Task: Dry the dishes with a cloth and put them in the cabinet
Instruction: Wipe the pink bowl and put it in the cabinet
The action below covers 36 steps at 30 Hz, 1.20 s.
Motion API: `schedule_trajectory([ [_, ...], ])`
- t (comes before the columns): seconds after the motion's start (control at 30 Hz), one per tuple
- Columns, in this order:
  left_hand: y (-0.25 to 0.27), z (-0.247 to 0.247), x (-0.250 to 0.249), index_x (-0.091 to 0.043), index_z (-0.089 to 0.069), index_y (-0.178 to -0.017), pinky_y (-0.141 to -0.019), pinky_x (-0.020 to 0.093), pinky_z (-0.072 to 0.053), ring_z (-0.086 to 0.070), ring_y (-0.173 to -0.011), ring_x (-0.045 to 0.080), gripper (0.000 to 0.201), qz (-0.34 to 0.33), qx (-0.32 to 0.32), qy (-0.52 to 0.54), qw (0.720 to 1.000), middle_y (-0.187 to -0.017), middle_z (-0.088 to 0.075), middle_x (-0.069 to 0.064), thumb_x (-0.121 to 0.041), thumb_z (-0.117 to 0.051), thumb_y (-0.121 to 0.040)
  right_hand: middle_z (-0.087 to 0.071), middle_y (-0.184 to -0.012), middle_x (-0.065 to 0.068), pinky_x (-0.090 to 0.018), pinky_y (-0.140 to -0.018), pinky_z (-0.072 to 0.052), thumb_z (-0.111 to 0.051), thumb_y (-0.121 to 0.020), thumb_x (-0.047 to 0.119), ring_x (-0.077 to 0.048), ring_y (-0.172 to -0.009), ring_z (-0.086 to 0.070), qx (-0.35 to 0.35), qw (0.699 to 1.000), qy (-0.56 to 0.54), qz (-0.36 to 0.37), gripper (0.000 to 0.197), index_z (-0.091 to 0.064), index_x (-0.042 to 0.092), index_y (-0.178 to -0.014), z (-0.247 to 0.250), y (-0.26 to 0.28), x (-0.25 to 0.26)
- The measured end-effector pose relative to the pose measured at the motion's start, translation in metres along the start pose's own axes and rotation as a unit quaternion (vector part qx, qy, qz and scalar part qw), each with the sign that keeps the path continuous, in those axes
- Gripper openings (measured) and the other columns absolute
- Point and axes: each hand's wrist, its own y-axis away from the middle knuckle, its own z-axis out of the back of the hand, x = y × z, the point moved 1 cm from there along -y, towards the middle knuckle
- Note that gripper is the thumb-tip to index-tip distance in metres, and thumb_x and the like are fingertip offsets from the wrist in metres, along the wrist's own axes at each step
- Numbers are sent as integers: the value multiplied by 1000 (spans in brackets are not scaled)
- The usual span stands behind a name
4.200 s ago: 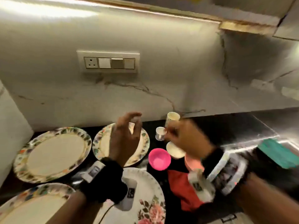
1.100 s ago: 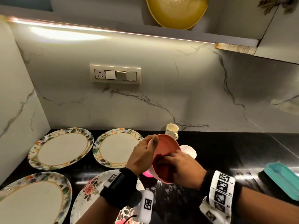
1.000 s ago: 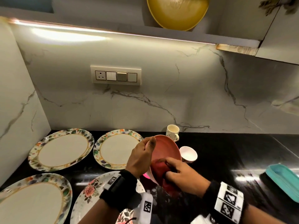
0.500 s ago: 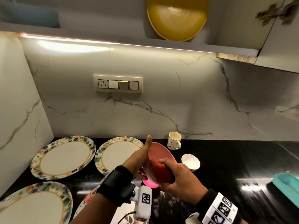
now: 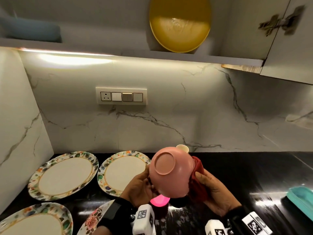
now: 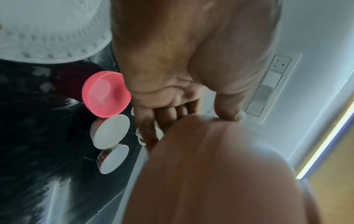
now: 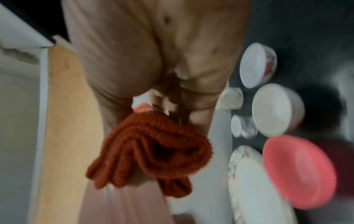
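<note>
A dusty-pink bowl (image 5: 171, 173) is held above the black counter with its base turned toward me. My left hand (image 5: 140, 187) grips its left rim, thumb on the outside (image 6: 228, 109) and fingers inside the bowl (image 6: 220, 174). My right hand (image 5: 211, 189) grips a folded red cloth (image 5: 198, 180) and presses it against the bowl's right side; the cloth (image 7: 153, 150) bunches at my fingertips in the right wrist view. Overhead, the open cabinet (image 5: 203, 56) holds a yellow bowl (image 5: 179, 24).
Floral-rimmed plates (image 5: 62, 175) (image 5: 123, 172) lie on the counter (image 5: 254, 167) at left and centre. A bright pink bowl (image 5: 160, 201) sits under my hands, with a cream cup (image 5: 183, 148) behind. White bowls (image 6: 111, 133) stand nearby. A teal tray (image 5: 301, 199) lies at right.
The pink bowl has been turned over, so its base faces me instead of its inside. The cloth has moved from inside the bowl to its outer right side. My view has tilted upward.
</note>
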Motion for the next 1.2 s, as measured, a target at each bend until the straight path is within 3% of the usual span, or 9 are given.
schedule_trajectory([
  [0.17, 7, 1, -11, -1, -56, -123, -68, 36, -58, -63, -98, 27, 41, -112, -4, -69, 991, -114, -66, 19, -30, -39, -98, -68, -111, -25, -53, -90, -51, -86, -68, 28, -42, -101, -65, -170, 974, 152, -7, 65, -58, 7, -123, 38, -12, 9],
  [0.33, 17, -21, -6, -6, -69, -106, -94, 55, -49, -60, -106, 38, 31, -172, 25, -283, 943, -110, -68, 21, -24, -46, -98, -67, -111, -24, -58, -96, -48, -59, -87, -2, -39, -101, -64, -130, 941, 298, -95, 37, -60, 12, -121, 30, -48, 30],
  [0.6, 33, -38, -12, -10, -72, -89, -79, 42, -51, -63, -87, 28, 27, -253, -47, -396, 881, -88, -72, 13, -21, -48, -99, -70, -98, -9, -45, -75, -57, -44, -76, -20, -29, -81, -69, -83, 901, 416, -87, 60, -65, 18, -116, -3, -73, 36],
  [0.73, 21, -41, -1, -10, -71, -84, -70, 37, -51, -63, -80, 27, 26, -264, -136, -429, 853, -82, -71, 10, -20, -52, -98, -66, -111, -4, -25, -80, -57, -47, -74, -4, -19, -89, -65, -51, 812, 581, 27, 62, -62, 35, -120, -26, -69, 26],
  [0.8, 15, -39, 4, -8, -70, -80, -67, 40, -51, -60, -74, 26, 25, -260, -182, -386, 866, -79, -70, 15, -18, -54, -96, -62, -119, 0, -15, -88, -43, -46, -77, 5, -17, -103, -59, -28, 705, 700, 106, 57, -61, 35, -123, -45, -62, 15],
  [0.87, 15, -41, 2, -7, -70, -79, -66, 36, -50, -59, -72, 25, 23, -237, -205, -274, 909, -79, -70, 16, -14, -55, -95, -60, -119, 0, -26, -94, -42, -35, -76, 19, -22, -105, -57, -19, 649, 737, 188, 54, -64, 35, -119, -57, -58, -2],
  [1.0, 13, -36, -5, 4, -67, -101, -83, 51, -53, -65, -86, 37, 25, -136, -173, -63, 973, -99, -68, 27, -16, -56, -91, -56, -128, 2, -37, -92, -51, -48, -82, 21, -23, -110, -57, -7, 629, 727, 276, 36, -66, 38, -109, -36, -49, -42],
  [1.1, 11, -26, -1, 7, -63, -109, -86, 55, -52, -63, -97, 43, 36, -78, -159, -30, 984, -108, -65, 32, -22, -53, -90, -48, -140, 6, -38, -102, -46, -69, -75, 9, -20, -132, -44, 63, 601, 734, 312, 46, -63, 40, -109, -8, -35, -58],
  [1.2, 8, -14, 8, 9, -56, -113, -82, 52, -51, -60, -97, 42, 39, -53, -177, 1, 983, -107, -64, 32, -24, -41, -100, -41, -146, 9, -38, -108, -40, -56, -83, 12, -17, -142, -31, 130, 590, 723, 334, 37, -62, 39, -106, 12, -24, -58],
])
